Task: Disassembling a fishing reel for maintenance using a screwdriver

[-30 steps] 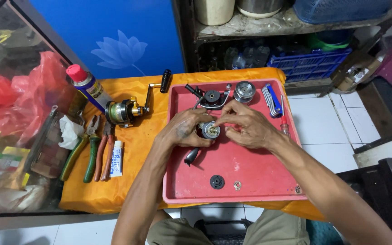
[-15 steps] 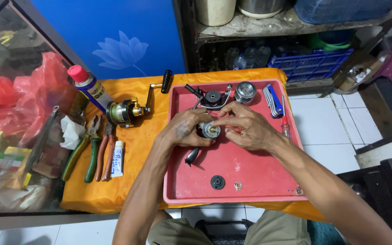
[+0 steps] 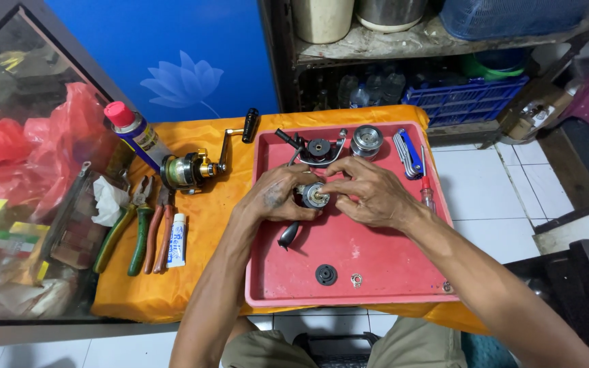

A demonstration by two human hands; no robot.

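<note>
Over the red tray (image 3: 376,266), both hands hold a fishing reel body (image 3: 313,196). My left hand (image 3: 277,194) grips its left side, and the black handle knob (image 3: 288,235) hangs down below the fingers. From the right, my right hand (image 3: 369,191) has its fingertips on the round metal face at the reel's middle. Behind the hands on the tray lie a black rotor with a wire bail (image 3: 316,148) and a silver spool (image 3: 366,140).
The tray also carries a blue hex key set (image 3: 409,151), a screwdriver (image 3: 427,194), a black round cap (image 3: 326,274) and a small washer (image 3: 356,279). On the orange cloth (image 3: 213,225) lie another reel (image 3: 189,169), a spray can (image 3: 134,133), pliers (image 3: 138,228) and a small tube (image 3: 178,240).
The hands stay on the reel with only small finger shifts. Nothing else on the table has moved.
</note>
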